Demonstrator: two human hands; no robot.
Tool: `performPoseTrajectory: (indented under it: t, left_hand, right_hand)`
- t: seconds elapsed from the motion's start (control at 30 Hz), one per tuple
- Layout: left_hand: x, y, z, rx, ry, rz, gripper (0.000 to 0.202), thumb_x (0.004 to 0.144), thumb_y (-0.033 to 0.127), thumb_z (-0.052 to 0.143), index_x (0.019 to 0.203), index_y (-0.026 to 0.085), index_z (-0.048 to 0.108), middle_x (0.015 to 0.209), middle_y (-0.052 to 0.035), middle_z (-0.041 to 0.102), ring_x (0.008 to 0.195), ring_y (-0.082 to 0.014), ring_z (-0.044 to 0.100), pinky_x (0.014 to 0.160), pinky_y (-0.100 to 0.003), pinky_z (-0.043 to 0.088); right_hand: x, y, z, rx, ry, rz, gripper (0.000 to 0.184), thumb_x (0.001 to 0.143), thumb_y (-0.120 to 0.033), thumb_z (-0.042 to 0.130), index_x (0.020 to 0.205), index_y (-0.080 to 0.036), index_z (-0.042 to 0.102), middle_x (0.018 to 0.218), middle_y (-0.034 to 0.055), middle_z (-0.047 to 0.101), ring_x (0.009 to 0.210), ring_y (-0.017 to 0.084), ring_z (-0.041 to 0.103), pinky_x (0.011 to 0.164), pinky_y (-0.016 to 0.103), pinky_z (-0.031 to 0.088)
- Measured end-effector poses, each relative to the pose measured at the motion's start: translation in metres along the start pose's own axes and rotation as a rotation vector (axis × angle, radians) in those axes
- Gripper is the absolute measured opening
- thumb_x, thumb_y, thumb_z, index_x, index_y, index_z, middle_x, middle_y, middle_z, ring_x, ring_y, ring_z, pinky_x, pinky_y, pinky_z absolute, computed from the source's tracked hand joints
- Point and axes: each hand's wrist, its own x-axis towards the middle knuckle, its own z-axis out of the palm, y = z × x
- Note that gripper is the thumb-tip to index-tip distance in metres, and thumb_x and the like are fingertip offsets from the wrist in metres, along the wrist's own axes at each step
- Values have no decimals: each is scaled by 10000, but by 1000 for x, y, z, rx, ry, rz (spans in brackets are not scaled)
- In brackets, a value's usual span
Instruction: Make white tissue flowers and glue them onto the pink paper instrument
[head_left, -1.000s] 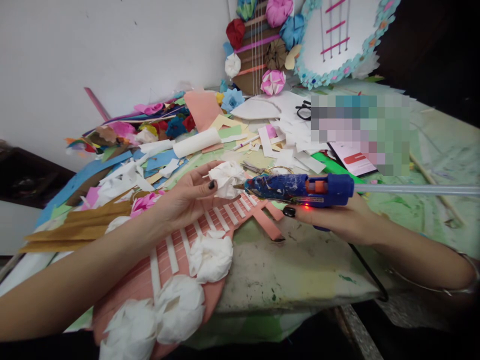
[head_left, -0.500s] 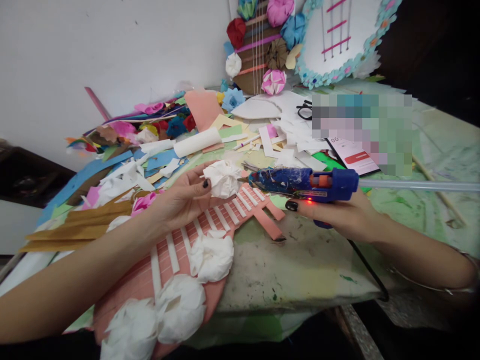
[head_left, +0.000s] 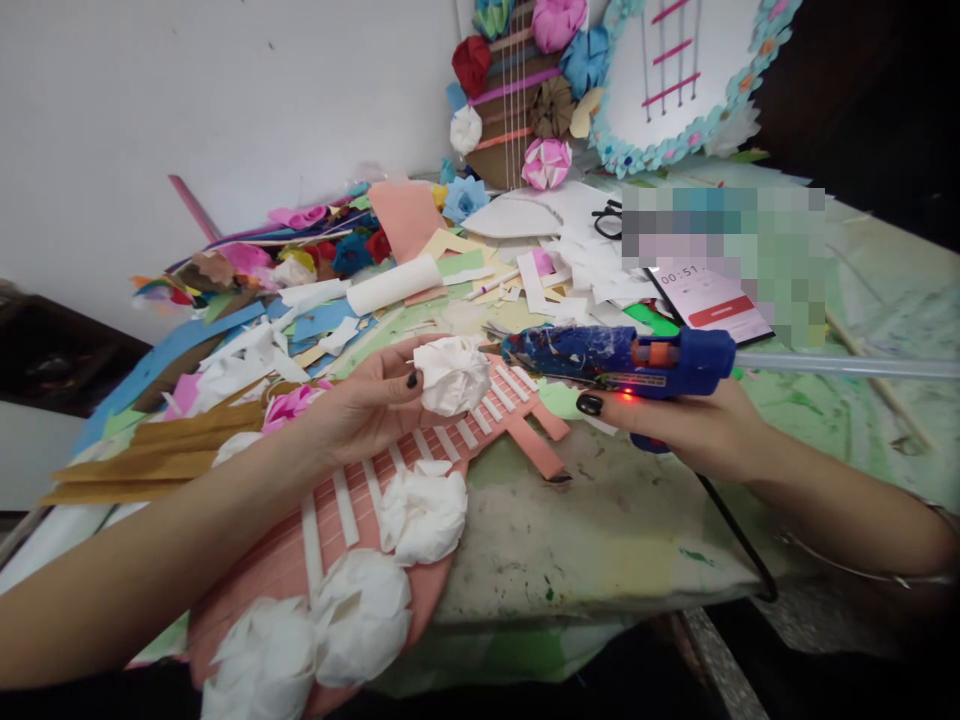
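Note:
Between the thumb and fingers of my left hand [head_left: 375, 395] is a white paper flower [head_left: 453, 375]. My right hand [head_left: 697, 425] grips a blue hot glue gun [head_left: 622, 360], its red light on and a clear glue stick [head_left: 840, 366] jutting from the back. The gun's nozzle points left, close beside the flower; whether they touch I cannot tell. Under my left hand lies a salmon-coloured guitar-shaped cutout [head_left: 431, 590] with white strips across its neck. Several white paper flowers [head_left: 361, 615] sit along its body edge.
Paper scraps [head_left: 247, 355] and a white roll [head_left: 395, 286] cover the table's left and back. A phone [head_left: 709, 300] lies behind the glue gun, near glasses [head_left: 607, 218]. Decorated cutouts [head_left: 517, 110] lean on the wall. A black cord [head_left: 739, 535] hangs below my right hand.
The glue gun has shifted slightly right, away from the flower. In my left hand the flower has turned and moved a little right, showing more of its face.

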Motion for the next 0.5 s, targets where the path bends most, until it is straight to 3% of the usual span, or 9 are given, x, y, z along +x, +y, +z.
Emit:
performPoseTrajectory:
  t: [0.3, 0.5]
  left_hand:
    - [-2, -2, -1, 2, 5, -44, 479, 581, 116, 869, 1035, 167, 725, 965, -34, 738, 842, -169, 711, 767, -241, 604]
    - [0, -3, -3, 13, -9, -38, 475, 584, 129, 871, 1035, 147, 723, 935, -42, 737, 796, -161, 711, 766, -233, 600]
  right_hand:
    - [-1, 2, 0, 59, -70, 23, 99, 804, -292, 682, 734, -229, 654, 677, -26, 632, 629, 117, 578, 582, 237, 472]
    - [1, 0, 0, 4, -56, 18, 127, 774, -251, 698, 678, -219, 622, 643, -34, 601, 593, 108, 541, 545, 224, 433]
